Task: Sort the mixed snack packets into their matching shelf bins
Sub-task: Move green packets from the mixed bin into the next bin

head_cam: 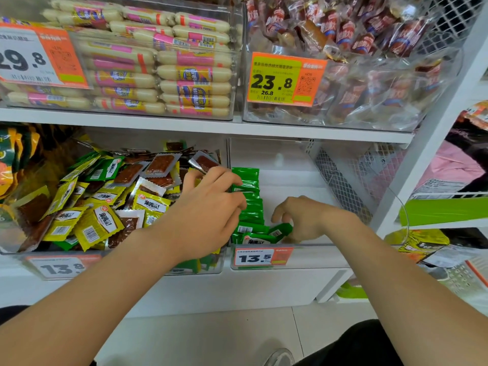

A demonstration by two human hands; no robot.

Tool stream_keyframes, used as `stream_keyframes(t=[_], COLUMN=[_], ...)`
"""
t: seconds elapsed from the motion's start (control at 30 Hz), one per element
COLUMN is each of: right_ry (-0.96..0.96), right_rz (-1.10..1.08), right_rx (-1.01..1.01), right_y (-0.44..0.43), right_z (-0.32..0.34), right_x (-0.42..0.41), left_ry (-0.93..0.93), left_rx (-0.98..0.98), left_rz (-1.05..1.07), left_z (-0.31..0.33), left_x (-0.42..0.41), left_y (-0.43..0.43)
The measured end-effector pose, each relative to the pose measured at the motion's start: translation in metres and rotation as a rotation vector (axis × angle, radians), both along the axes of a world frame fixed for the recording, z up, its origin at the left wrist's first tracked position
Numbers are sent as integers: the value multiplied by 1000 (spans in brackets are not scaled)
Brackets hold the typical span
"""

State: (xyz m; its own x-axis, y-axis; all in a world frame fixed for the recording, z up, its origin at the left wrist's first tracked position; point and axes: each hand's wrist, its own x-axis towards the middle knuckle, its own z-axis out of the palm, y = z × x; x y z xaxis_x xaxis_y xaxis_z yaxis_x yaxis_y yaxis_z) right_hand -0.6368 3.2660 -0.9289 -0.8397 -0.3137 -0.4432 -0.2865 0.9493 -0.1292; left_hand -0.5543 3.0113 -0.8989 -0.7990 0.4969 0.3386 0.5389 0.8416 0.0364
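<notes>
On the lower shelf, the clear left bin (15, 250) holds a jumble of yellow packets (96, 225), green packets (105, 170) and clear packets of brown snack (159, 163). The clear right bin (317, 256) holds a neat row of green packets (249, 196) along its left side. My left hand (208, 210) reaches across the wall between the two bins, fingers curled on the green row. My right hand (301, 220) is inside the right bin, pinching a green packet (281, 229) near the front.
The upper shelf carries a bin of pale sausages (163, 72) and a bin of dark red packets (369, 35). Orange price tags (285, 79) hang on the bin fronts. A white upright (422, 154) bounds the shelf at right, with a neighbouring rack (449, 212) beyond.
</notes>
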Motion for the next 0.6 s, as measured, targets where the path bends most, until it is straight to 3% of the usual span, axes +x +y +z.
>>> stream_keyframes(t=[0.27, 0.37, 0.47, 0.53, 0.6], right_ry=[107, 257, 158, 14, -52], right_rz=[27, -34, -7, 136, 195], right_rx=[80, -163, -596, -667, -604], right_y=[8, 25, 18, -1, -16], right_z=[-11, 18, 42, 39, 27], right_x=[-14, -9, 13, 27, 30], left_ry=[-64, -115, -150, -167, -194], left_rx=[-60, -76, -70, -48, -16], left_rz=[-55, -68, -89, -95, -89], left_z=[-6, -4, -4, -5, -4], left_x=[-4, -5, -6, -8, -9], left_y=[4, 5, 4, 3, 3])
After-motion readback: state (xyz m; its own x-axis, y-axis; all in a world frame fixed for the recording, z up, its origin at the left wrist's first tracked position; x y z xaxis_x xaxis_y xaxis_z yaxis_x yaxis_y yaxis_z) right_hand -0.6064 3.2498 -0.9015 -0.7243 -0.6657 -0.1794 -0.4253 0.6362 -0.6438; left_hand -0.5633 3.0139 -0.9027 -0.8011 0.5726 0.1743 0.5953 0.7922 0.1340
